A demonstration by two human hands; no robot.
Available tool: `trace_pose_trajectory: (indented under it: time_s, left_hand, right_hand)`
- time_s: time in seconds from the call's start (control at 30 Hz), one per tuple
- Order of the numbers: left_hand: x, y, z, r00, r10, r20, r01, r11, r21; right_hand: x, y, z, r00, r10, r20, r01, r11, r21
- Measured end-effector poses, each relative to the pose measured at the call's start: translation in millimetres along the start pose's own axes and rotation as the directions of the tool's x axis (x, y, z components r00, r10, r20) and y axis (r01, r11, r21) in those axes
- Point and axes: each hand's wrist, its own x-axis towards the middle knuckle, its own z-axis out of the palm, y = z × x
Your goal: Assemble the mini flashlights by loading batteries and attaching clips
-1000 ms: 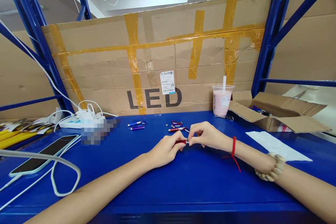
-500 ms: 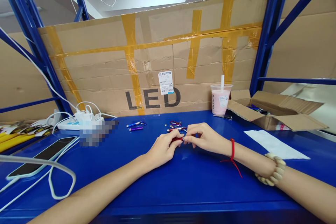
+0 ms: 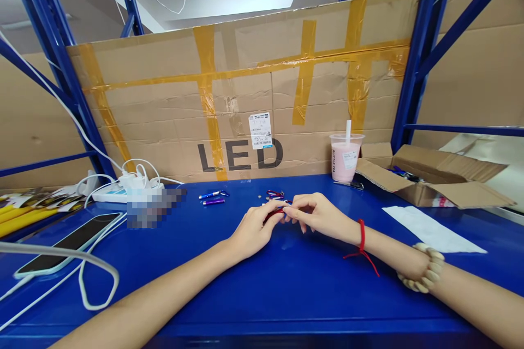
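My left hand (image 3: 256, 228) is closed on a small red tube (image 3: 275, 212) above the blue tabletop (image 3: 286, 289). At the tube's right end, the fingers of my right hand (image 3: 311, 211) are pinched together, touching it; whatever they hold is too small to make out. Just behind my hands lie a red carabiner (image 3: 275, 194) and another small metallic piece, partly hidden by my fingers. A tiny round piece (image 3: 259, 197) is beside them. Further left rest a blue tube with a clip (image 3: 210, 195) and a purple tube (image 3: 214, 202).
A phone (image 3: 69, 242) and white cables lie at the left, near a power strip (image 3: 108, 192). A pink drink cup (image 3: 344, 159) stands at the back right, beside an open cardboard box (image 3: 429, 191). White paper (image 3: 432, 229) lies in front of the box.
The fingers of my right hand have shifted slightly over the tube's end and closer to my left fingertips. The whole view has moved a little.
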Motion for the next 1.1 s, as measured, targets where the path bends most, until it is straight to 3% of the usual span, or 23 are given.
trace_pose_trajectory:
  time_s: [0.17, 0.33, 0.4, 0.7, 1.1]
  left_hand:
    - [1.1, 2.1, 0.9, 0.997, -0.078, 0.007, 0.077, 0.995, 0.069]
    - [1.1, 2.0, 2.4, 0.989, -0.146, 0.005, 0.144, 0.980, 0.140]
    - [1.1, 1.3, 2.5, 0.987, -0.158, -0.007, 0.157, 0.977, 0.141]
    - [1.0, 3.7, 0.0, 0.976, -0.219, 0.021, 0.212, 0.963, 0.169]
    - [0.1, 1.3, -0.8, 0.971, -0.214, 0.110, 0.189, 0.960, 0.205]
  right_hand:
    - [1.0, 1.1, -2.0, 1.000, -0.004, -0.021, 0.002, 0.996, -0.091]
    - [3.1, 6.5, -12.1, 0.978, -0.161, -0.135, 0.084, 0.889, -0.450]
    - [3.7, 8.6, -14.9, 0.972, -0.188, -0.144, 0.093, 0.862, -0.498]
    - [4.8, 12.3, -12.9, 0.958, -0.271, -0.097, 0.206, 0.880, -0.429]
    - [5.8, 12.1, -13.7, 0.957, -0.284, -0.051, 0.241, 0.884, -0.401]
